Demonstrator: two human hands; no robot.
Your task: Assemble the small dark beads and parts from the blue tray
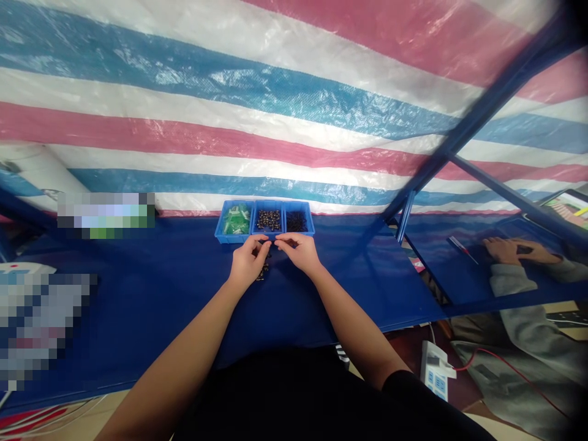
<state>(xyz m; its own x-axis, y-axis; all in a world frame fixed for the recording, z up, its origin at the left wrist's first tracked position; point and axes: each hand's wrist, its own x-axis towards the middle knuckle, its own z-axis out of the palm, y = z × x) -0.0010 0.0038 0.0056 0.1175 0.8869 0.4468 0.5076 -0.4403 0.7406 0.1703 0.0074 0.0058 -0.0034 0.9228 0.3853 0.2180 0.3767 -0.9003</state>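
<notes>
My left hand (250, 257) and my right hand (298, 250) meet fingertip to fingertip just in front of three joined blue bins. Both hands are closed in a pinch, and a tiny dark piece seems to show between them, too small to name. The left bin (218, 231) holds green-and-clear plastic pieces. Small brass-and-black parts (269, 220) fill the middle bin, and small black parts (296, 221) lie in the right one. Beside my left hand, a small pile of brass-and-black parts (261, 272) rests on the blue table (358, 263), partly hidden by the fingers.
A striped plastic sheet (275, 128) hangs behind the table. Blue frame bars (441, 147) rise at the right, beyond which a co-worker's hands (519, 251) rest near a pen (463, 250). A power strip (435, 370) hangs below the edge. Blurred items stand at left.
</notes>
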